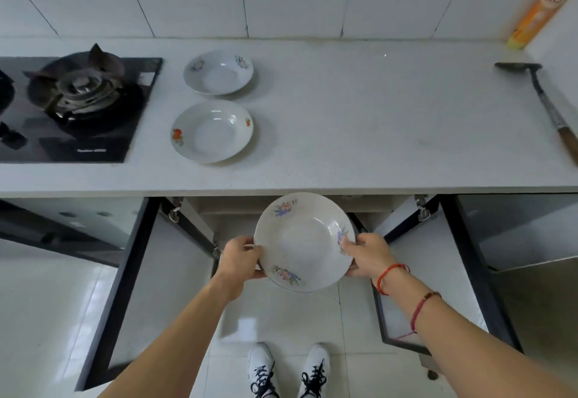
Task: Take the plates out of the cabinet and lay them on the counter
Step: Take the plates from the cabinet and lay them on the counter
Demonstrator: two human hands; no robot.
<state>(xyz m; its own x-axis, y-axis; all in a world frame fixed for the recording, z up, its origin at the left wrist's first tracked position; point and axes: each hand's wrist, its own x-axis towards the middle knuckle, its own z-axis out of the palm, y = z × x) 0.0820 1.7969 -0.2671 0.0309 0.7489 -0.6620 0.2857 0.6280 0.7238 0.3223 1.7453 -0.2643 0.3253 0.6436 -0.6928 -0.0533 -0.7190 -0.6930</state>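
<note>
I have the plate [303, 241] in both hands, face up, in the air in front of the open cabinet [237, 216] and just below the front edge of the counter [375, 122]. It is white with small flower prints on its rim. My left hand [239, 260] grips the left rim, thumb on top and fingers curled underneath. My right hand [369, 255] grips the right rim the same way, with the thumb lying on one of the prints. A red cord [391, 275] circles my right wrist, and a second one sits further up the forearm.

Two more plates lie on the counter, well apart from the one I hold. The near plate [212, 131], with red-orange prints, sits close to the front, and the far plate [218, 72] sits just behind it toward the tiled wall. The two are close together; I cannot tell whether they touch.

Left of both plates is the stove [78, 106], black, with one burner in full view. At the counter's far right a spatula [544, 97] lies with its blade toward the wall, and an orange and yellow box [541, 9] leans in the corner behind it.

Both cabinet doors stand swung out, the left door [125, 272] and the right door [406, 272] flanking my arms. My white shoes [262, 369] stand on the glossy floor between them.
</note>
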